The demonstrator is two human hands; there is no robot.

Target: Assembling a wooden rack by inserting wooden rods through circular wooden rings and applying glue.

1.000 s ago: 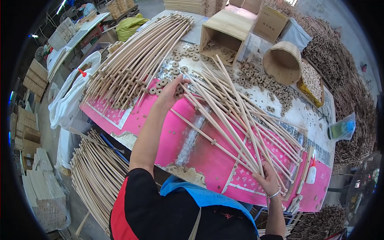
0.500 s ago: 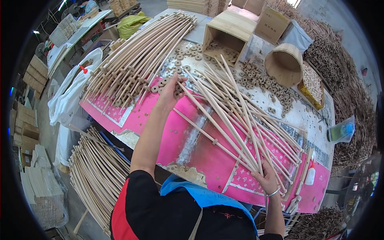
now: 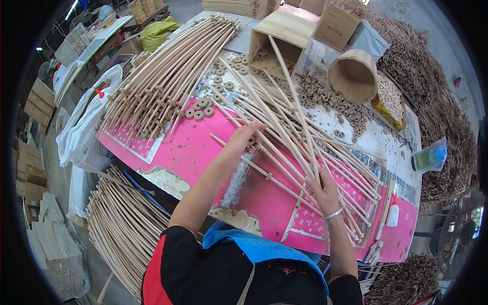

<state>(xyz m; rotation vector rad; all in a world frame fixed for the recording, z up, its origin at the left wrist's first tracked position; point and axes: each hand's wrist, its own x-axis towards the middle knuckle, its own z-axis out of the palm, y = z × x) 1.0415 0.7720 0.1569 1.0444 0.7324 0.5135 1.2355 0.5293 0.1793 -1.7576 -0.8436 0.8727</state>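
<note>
My left hand (image 3: 245, 138) is closed at the middle of the rods, with a small round wooden ring (image 3: 250, 142) showing at its fingers. Whether it also grips a rod is hard to see. My right hand (image 3: 325, 192), with a bracelet at the wrist, grips several pale wooden rods (image 3: 284, 133) near their close ends; they slant away to the far left. Under them lies a loose pile of similar rods (image 3: 351, 161). One rod with a ring partway along it (image 3: 239, 155) rests nearest me on the pink tabletop (image 3: 203, 150).
A bundle of rods fitted with rings (image 3: 173, 76) lies at the far left. Loose rings (image 3: 335, 104) spread before a wooden box (image 3: 282, 38) and a tipped wooden bucket (image 3: 356, 76). A glue bottle (image 3: 393, 214) stands at right. More rods (image 3: 122, 218) are stacked below the table's left edge.
My left hand has come down and right along the rods, from their far ends to the middle. My right hand has moved slightly up and left, shifting its rods.
</note>
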